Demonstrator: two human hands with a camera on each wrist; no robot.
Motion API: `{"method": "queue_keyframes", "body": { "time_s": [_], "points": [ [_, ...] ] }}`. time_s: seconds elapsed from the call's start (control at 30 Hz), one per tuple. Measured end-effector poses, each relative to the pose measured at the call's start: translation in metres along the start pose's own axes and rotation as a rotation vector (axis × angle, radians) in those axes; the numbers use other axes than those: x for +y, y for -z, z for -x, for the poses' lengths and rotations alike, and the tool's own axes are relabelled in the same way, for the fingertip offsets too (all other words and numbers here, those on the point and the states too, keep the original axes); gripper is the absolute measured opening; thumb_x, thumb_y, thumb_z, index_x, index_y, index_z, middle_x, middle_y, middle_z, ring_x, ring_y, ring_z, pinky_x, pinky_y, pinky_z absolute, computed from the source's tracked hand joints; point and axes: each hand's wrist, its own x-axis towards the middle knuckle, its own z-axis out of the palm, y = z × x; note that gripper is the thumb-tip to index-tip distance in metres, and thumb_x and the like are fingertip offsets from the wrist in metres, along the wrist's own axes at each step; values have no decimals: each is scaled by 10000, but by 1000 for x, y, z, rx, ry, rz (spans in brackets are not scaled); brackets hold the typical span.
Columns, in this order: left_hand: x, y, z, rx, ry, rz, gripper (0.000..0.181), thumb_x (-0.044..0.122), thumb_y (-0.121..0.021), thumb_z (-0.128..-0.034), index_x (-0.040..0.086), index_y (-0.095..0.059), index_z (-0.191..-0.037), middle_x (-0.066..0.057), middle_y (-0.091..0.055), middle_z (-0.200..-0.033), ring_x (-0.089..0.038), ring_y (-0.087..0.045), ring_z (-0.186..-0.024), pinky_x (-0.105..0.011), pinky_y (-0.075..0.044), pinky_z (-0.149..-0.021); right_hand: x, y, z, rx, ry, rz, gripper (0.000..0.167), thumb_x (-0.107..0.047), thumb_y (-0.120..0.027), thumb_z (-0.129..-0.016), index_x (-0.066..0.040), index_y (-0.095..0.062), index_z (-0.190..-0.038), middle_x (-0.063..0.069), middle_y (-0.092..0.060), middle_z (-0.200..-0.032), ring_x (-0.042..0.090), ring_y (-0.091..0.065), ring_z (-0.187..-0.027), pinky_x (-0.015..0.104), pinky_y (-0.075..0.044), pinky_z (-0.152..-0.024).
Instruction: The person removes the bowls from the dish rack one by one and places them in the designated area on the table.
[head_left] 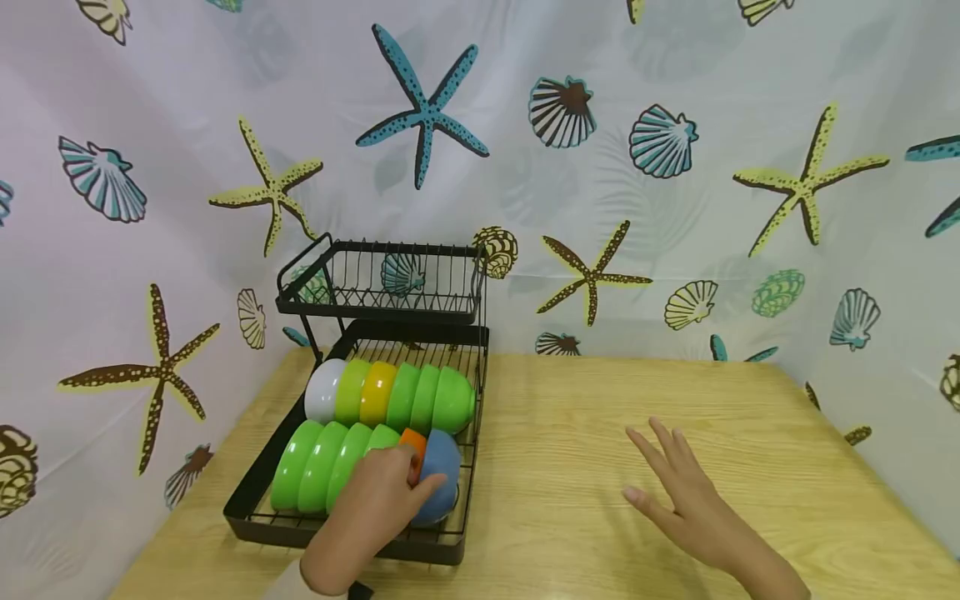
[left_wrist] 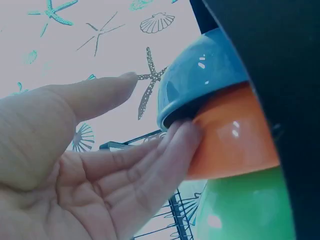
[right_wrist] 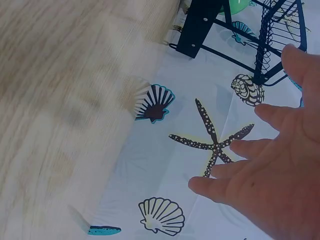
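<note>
I'm watching the left hand (head_left: 381, 493) working at the blue bowl (head_left: 445, 458), which is standing on edge in the dish rack (head_left: 420, 548), around 5 o'clock in the lower tier. Grip: not closing on anything; fingers are lying nearly straight in the gap between it and the orange bowl (left_wrist: 235, 135) just beside it at 10 o'clock, fingertips apparently touching the orange, thumb sticking out clear of the blue. Right hand (head_left: 686, 508) is holding nothing, hovering with fingers spread above the table (head_left: 570, 467), at 3 o'clock from the blue bowl.

Progress, my judgement: the lower tier is looking well filled, two rows standing in order, no bowls showing outside the rack. The blue bowl is sitting there ungripped, so that step is looking unfinished. Whether it's being settled in or picked out, I can't tell, so I'm not numbering what's left.

Counts: twelve bowls, six per row. Front row, running 9 to 3 o'clock: four green bowls (head_left: 292, 467), one orange, one blue. Back row, same direction: one white bowl (head_left: 322, 396), one yellow-green bowl (head_left: 351, 392), one yellow bowl (head_left: 377, 396), three more green bowls. One rack, two tiers, the upper tier (head_left: 375, 312) sitting at 12 o'clock. Two hands.
</note>
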Motion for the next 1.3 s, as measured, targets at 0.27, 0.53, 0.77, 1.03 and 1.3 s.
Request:
{"method": "queue_keyframes", "body": {
  "time_s": [0.27,0.53,0.77,1.03,1.3],
  "points": [
    [-19,-7,2,-125,43,236,298,118,-762,-811,-34,-669,-1049,-74,-694,-862,-178,-666,-744,-299,-564,-614,-1,-8,9,-7,-41,-48,673,-318,-568,-971,-295,-201,-1534,234,-27,-1576,580,50,-1375,863,-153,-833],
    [-34,-11,8,-163,113,473,282,70,-746,-821,-48,-654,-1061,-74,-691,-904,-187,-667,-823,-300,-579,-681,2,-16,13,-35,-68,-49,653,-337,-560,-973,-278,-225,-1530,254,-65,-1565,578,20,-1376,858,-152,-849],
    [-32,-12,8,-154,95,536,279,44,-728,-833,-58,-649,-1080,-78,-694,-909,-184,-670,-833,-273,-578,-697,2,-16,17,-40,-53,-33,657,-339,-553,-977,-282,-208,-1533,244,-98,-1559,575,-87,-1368,829,-231,-865],
    [-27,-10,8,-104,61,589,328,83,-717,-850,-46,-649,-1143,-110,-698,-984,-214,-678,-899,-262,-576,-738,-1,-18,15,5,20,-38,642,-303,-556,-980,-282,-222,-1528,177,-185,-1560,501,-219,-1372,770,-315,-898],
    [-24,-7,11,-83,76,638,348,89,-702,-859,-30,-646,-1181,-125,-699,-1033,-211,-679,-931,-244,-574,-745,-3,-19,14,21,41,-31,640,-278,-552,-985,-288,-215,-1529,186,-214,-1556,489,-270,-1361,745,-334,-918]
  ]
}}
